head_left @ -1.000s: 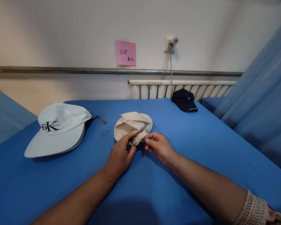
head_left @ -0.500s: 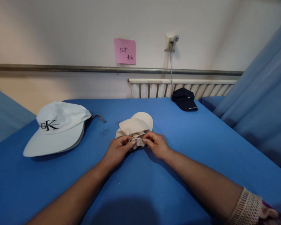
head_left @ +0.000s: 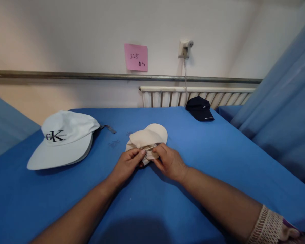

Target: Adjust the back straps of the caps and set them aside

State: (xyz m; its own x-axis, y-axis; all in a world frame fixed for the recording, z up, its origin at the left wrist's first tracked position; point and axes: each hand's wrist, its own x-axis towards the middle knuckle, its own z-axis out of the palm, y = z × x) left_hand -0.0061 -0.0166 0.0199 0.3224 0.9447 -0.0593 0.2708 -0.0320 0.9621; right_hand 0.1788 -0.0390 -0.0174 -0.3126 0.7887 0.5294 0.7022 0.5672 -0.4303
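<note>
A beige baseball cap (head_left: 146, 137) lies on the blue-covered surface in front of me, its brim pointing away and its back strap (head_left: 151, 154) towards me. My left hand (head_left: 128, 162) pinches the left side of the strap between thumb and fingers. On the other side, my right hand (head_left: 169, 161) is closed on the strap's right part, with the fingers curled over it. The strap's fastening is partly covered by my fingers, so I cannot tell whether it is joined.
A large pale cap (head_left: 66, 135) with black letters stands to the left, its dark strap trailing right. A navy cap (head_left: 199, 108) lies at the far right edge. Behind are a radiator (head_left: 165, 98), a metal rail (head_left: 91, 76), a plugged socket (head_left: 184, 49) and a pink note (head_left: 136, 57). Blue curtains (head_left: 282, 101) hang at the right.
My right hand has turned, its fingers curling further over the strap. A wider piece of strap shows between the hands. My left hand keeps its pinch in nearly the same spot.
</note>
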